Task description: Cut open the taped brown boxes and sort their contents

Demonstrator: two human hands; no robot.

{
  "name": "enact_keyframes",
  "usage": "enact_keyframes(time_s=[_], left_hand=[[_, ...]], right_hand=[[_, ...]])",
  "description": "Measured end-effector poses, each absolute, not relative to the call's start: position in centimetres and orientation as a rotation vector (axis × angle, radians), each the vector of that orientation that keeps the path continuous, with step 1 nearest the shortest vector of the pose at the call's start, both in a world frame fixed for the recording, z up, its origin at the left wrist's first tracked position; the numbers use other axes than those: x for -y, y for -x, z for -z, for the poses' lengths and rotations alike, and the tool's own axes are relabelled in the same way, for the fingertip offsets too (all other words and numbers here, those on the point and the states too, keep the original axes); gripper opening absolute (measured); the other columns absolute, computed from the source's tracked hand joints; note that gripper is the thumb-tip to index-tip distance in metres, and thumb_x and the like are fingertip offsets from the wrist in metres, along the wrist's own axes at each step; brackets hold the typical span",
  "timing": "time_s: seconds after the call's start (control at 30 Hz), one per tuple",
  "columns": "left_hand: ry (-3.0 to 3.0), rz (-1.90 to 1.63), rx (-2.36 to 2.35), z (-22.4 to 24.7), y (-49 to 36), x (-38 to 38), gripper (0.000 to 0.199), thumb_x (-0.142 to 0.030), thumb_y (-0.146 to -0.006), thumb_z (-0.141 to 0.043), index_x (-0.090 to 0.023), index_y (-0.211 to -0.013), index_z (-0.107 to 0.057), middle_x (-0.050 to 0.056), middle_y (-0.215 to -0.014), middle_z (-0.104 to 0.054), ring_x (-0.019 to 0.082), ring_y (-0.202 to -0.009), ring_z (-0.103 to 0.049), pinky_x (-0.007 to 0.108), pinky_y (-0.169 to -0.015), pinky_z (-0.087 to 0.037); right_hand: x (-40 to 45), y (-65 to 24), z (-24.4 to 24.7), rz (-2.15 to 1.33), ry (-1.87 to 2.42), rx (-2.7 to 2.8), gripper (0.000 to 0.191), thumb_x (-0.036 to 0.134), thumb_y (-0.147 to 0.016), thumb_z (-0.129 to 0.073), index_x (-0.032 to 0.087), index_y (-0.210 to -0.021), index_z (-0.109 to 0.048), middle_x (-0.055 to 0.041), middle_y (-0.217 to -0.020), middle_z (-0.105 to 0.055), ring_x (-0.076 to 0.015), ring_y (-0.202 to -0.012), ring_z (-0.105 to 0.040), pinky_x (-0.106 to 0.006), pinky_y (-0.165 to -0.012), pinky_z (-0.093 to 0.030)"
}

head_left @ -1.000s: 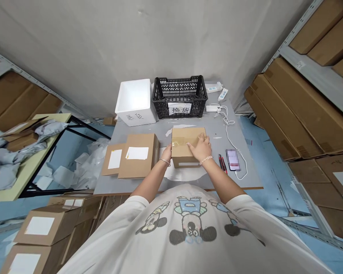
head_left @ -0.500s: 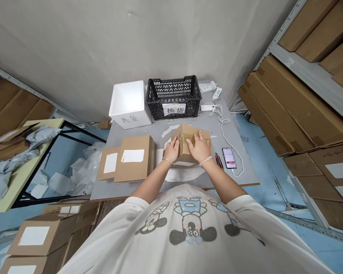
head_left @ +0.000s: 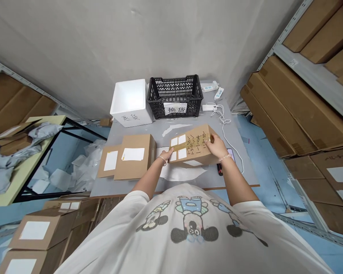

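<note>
While the left hand (head_left: 167, 154) and right hand (head_left: 216, 146) hold a tilted, oblong cardboard box (head_left: 198, 150), each partly hidden grip seems half-curled.

Plain grey wall (head_left: 160, 38): softly, evenly lit
White square foam box (head_left: 128, 97): bright inside, near side shaded
Grey metal shelving (head_left: 311, 72), right: stretched, tilted by wide-angle distortion

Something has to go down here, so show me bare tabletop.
Bare: the tabletop between crate and held box, broken by a white scrap, and a narrow strip between cable and right edge. Crowded: left, two boxes; back, bin and crate; right, phone and cutter near the right hand.
</note>
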State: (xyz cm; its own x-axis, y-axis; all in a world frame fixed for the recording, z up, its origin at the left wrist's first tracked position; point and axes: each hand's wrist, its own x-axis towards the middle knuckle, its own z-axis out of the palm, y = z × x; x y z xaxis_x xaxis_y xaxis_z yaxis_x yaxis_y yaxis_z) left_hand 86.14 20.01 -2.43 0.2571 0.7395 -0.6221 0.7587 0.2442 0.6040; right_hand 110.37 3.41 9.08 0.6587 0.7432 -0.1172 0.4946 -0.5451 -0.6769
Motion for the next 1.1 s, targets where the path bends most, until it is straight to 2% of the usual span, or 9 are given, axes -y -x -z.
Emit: enact_keyframes(time_s=[0.1,0.33,0.47,0.57,0.67,0.77,0.83,0.97,1.1], left_hand=[[-1.404,-0.024,-1.365,2.2,-86.8,-19.9,0.051,-0.059,-0.085,-0.055,-0.016,-0.112,-0.062,0.016,-0.113,-0.07,0.027,-0.099,-0.068,0.035,-0.079,-0.053],[-1.739,-0.088,-1.487,-0.7,-85.3,-20.8,0.045,-0.051,-0.082,-0.062,-0.017,-0.111,-0.061,0.017,-0.119,-0.067,0.029,-0.108,-0.064,0.032,-0.085,-0.048],[-1.738,-0.126,-1.525,-0.4,-83.9,-20.1,0.045,-0.046,-0.08,-0.066,-0.015,-0.111,-0.061,0.02,-0.119,-0.067,0.03,-0.111,-0.063,0.033,-0.088,-0.046],[-1.692,-0.246,-1.481,0.6,-83.3,-19.5,0.052,-0.047,-0.08,-0.066,-0.013,-0.119,-0.058,0.02,-0.122,-0.065,0.03,-0.113,-0.062,0.035,-0.092,-0.045],[-1.527,-0.343,-1.482,1.8,-82.6,-19.4,0.055,-0.054,-0.086,-0.057,-0.014,-0.124,-0.056,0.018,-0.125,-0.064,0.027,-0.114,-0.062,0.033,-0.093,-0.046],[-1.157,-0.338,-1.49,3.1,-81.9,-19.5,0.06,-0.06,-0.096,-0.027,-0.015,-0.123,-0.057,0.016,-0.121,-0.066,0.021,-0.106,-0.066,0.03,-0.085,-0.051],[-0.943,-0.295,-1.437,3.9,-81.7,-19.5,0.066,-0.061,-0.097,-0.018,-0.016,-0.121,-0.058,0.014,-0.113,-0.07,0.018,-0.097,-0.069,0.028,-0.078,-0.053],[-0.78,-0.336,-1.369,4.7,-82.0,-19.2,0.056,-0.058,-0.095,-0.036,-0.015,-0.121,-0.061,0.013,-0.103,-0.072,0.018,-0.088,-0.07,0.027,-0.073,-0.054],[-0.821,-0.322,-1.357,3.5,-82.5,-18.6,0.052,-0.057,-0.093,-0.044,-0.015,-0.115,-0.065,0.013,-0.099,-0.073,0.02,-0.085,-0.07,0.03,-0.075,-0.055]], right_hand=[[-2.3,-112.3,-7.5,-0.593,2.145,0.896,0.061,0.038,-0.078,-0.064,0.015,-0.133,-0.052,-0.0164,-0.128,-0.061,-0.0302,-0.117,-0.058,-0.045,-0.103,-0.041],[-1.5,-112.6,-2.0,-1.008,1.659,0.556,0.048,0.031,-0.071,-0.065,0.02,-0.117,-0.059,-0.0089,-0.115,-0.069,-0.0233,-0.105,-0.064,-0.041,-0.097,-0.047],[-1.7,-111.0,0.6,-1.159,1.615,0.454,0.052,0.031,-0.072,-0.062,0.018,-0.122,-0.056,-0.0089,-0.112,-0.07,-0.0233,-0.099,-0.066,-0.042,-0.091,-0.05],[-1.9,-110.9,1.0,-1.157,1.682,0.528,0.054,0.032,-0.077,-0.056,0.016,-0.128,-0.052,-0.0109,-0.118,-0.068,-0.0232,-0.106,-0.064,-0.042,-0.094,-0.049],[-2.7,-110.4,-0.1,-0.965,1.986,0.69,0.058,0.032,-0.08,-0.053,0.011,-0.133,-0.049,-0.0176,-0.135,-0.057,-0.0263,-0.126,-0.053,-0.047,-0.106,-0.039],[-4.4,-107.5,-2.0,-0.559,2.298,0.942,0.072,0.033,-0.082,-0.055,0.003,-0.144,-0.035,-0.0254,-0.155,-0.027,-0.0316,-0.146,-0.022,-0.054,-0.117,-0.017],[-5.8,-104.3,-3.0,-0.511,2.312,1.238,0.075,0.035,-0.086,-0.053,0.004,-0.15,-0.028,-0.0226,-0.159,-0.018,-0.0322,-0.149,-0.011,-0.054,-0.118,-0.008],[-8.0,-98.2,-3.6,-0.738,2.268,1.705,0.083,0.052,-0.088,-0.052,0.015,-0.155,-0.02,-0.0139,-0.163,-0.009,-0.031,-0.15,-0.004,-0.052,-0.118,-0.002],[-8.6,-96.1,-3.4,-0.733,2.339,1.752,0.09,0.065,-0.086,-0.049,0.014,-0.155,-0.021,-0.0166,-0.162,-0.009,-0.0372,-0.149,0.003,-0.059,-0.115,0.004]])
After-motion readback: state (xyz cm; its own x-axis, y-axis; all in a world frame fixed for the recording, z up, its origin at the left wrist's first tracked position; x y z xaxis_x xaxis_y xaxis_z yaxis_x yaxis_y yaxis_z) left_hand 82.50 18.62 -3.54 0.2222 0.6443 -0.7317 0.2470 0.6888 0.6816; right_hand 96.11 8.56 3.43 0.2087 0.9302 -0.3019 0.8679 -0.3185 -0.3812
